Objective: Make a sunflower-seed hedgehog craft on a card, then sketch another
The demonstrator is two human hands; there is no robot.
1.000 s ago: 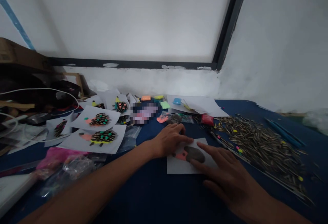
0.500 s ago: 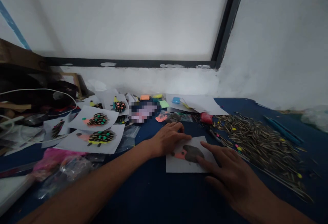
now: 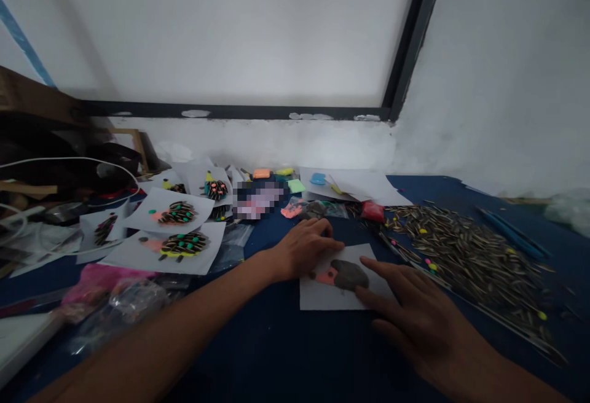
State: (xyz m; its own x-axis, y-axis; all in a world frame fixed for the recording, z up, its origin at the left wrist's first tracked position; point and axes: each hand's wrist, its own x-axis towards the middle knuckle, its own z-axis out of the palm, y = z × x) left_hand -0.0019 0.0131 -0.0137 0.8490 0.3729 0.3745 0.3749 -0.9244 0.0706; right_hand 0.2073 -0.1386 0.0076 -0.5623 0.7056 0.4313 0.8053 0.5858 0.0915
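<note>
A white paper sheet lies on the blue tabletop in front of me. On it is a flat hedgehog shape of modelling clay, with a dark grey body and a pink face. My left hand rests on the sheet's upper left edge, its index finger stretched out and the other fingers bent. To the right, my right hand is spread over the sheet. One of its fingertips touches or hovers at the grey body's lower right edge; contact is unclear. Neither hand grasps anything.
Striped sunflower seeds are heaped at the right, beside a blue tool. Finished hedgehog sheets lie at the left, near plastic bags. Clay packs, including a red one, stand toward the wall.
My right hand's fingertips have shifted slightly, baring more of the grey body's lower right edge. My left hand keeps its place on the sheet. The view has moved a little.
</note>
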